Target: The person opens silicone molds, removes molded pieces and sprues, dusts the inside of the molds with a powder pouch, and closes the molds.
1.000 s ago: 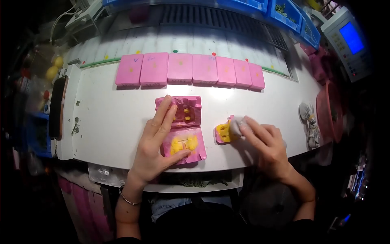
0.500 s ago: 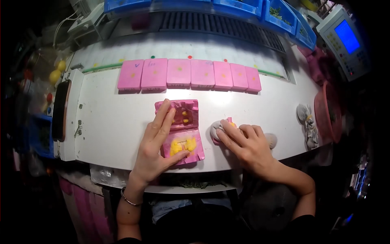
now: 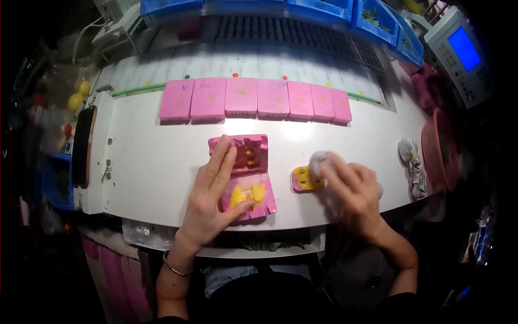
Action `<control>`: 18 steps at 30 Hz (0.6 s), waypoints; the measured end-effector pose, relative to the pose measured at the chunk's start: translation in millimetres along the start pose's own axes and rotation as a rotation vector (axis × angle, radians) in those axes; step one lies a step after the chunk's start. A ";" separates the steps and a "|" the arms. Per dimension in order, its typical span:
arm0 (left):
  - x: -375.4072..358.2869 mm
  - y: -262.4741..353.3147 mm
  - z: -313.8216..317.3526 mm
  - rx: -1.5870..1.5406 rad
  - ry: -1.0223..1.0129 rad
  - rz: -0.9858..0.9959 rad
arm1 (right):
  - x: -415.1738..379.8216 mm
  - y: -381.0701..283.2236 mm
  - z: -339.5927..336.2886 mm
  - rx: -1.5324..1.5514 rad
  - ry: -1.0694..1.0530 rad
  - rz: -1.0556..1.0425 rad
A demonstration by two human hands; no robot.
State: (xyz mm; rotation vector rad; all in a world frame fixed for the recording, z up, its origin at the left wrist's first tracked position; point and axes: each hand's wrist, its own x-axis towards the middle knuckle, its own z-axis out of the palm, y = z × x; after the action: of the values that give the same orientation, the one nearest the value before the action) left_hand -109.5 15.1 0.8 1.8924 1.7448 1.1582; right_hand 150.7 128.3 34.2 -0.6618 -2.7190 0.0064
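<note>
My left hand [image 3: 206, 197] holds an open two-part pink mould [image 3: 268, 201], with the fingers stretched along its upper half and the thumb pressing the lower half. Yellow colouring marks the hollows in both halves. A grey cloth pouch [image 3: 319, 161] is pinched in my right hand [image 3: 353, 191], which is slightly blurred. Just below and left of that pouch lies a small pink mould piece [image 3: 308, 179] with a yellow top and several dark hollows. Part of another greyish round thing shows behind my right hand.
Several pink blocks [image 3: 241, 97] stand in a row across the back. At right are a tied grey cloth bundle [image 3: 414, 170], a pink basin [image 3: 438, 151] and a device with a blue screen [image 3: 464, 48]. A phone [image 3: 84, 146] lies left; blue bins [image 3: 372, 21] line the back.
My right hand has lifted the pouch up and to the right off the small mould piece, uncovering its yellow top. My left hand stays on the open mould. The view has shifted slightly.
</note>
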 end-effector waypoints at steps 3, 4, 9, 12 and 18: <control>-0.6 0.7 2.0 -0.002 0.024 0.004 | -4.9 23.8 0.5 -0.059 -0.022 0.180; 0.1 0.7 3.1 -0.001 0.051 0.016 | -9.1 35.1 7.2 -0.144 -0.040 0.167; 1.5 4.9 3.0 0.042 0.056 -0.008 | -2.7 15.9 8.4 0.125 0.073 0.098; 0.8 4.2 4.2 0.033 0.060 -0.018 | 0.1 5.8 17.7 0.451 0.025 0.200; -3.1 1.0 4.1 -0.002 0.022 -0.070 | 0.0 11.7 28.6 0.476 0.061 0.153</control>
State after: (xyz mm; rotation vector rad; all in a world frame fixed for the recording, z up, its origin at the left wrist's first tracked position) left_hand -105.6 13.1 -2.2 1.8094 1.8052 1.1586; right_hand 146.6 140.8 6.3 -0.7031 -2.4626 0.6359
